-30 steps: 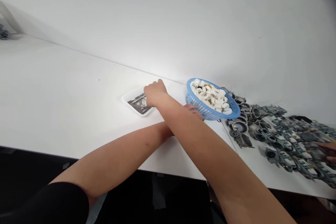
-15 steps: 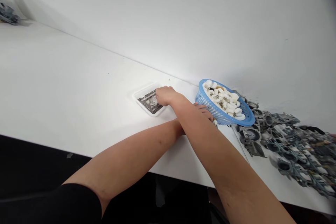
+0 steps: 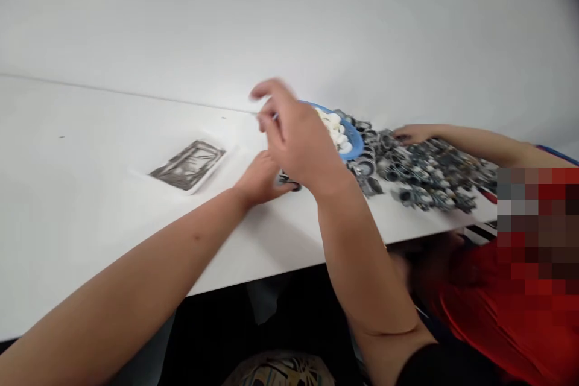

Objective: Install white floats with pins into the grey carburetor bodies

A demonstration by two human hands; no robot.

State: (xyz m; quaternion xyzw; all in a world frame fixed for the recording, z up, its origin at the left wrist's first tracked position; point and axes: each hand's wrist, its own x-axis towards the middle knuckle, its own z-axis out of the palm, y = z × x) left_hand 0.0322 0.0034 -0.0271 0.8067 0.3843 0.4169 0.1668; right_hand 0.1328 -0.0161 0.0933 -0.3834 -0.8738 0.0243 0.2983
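Observation:
My right hand (image 3: 296, 139) is raised above the white table (image 3: 90, 205), its thumb and forefinger pinched on a thin metal pin near the fingertips. My left hand (image 3: 262, 184) rests on the table just below it, fingers closed around a small dark metal part (image 3: 289, 181). A white tray of thin metal pins (image 3: 189, 164) lies to the left of both hands. Behind my right hand stands a blue basket (image 3: 350, 142) of white plastic pieces, partly hidden.
A heap of grey metal castings (image 3: 420, 172) spreads right of the basket. Another person's hand (image 3: 414, 132) and arm reach into that heap; their red garment shows at the lower right. A white wall backs the table. The table's front edge runs across the lower frame.
My right hand has left the pin tray and lifted toward the basket, holding a pin. My left hand now shows, gripping a small part. The view swung right, revealing another person.

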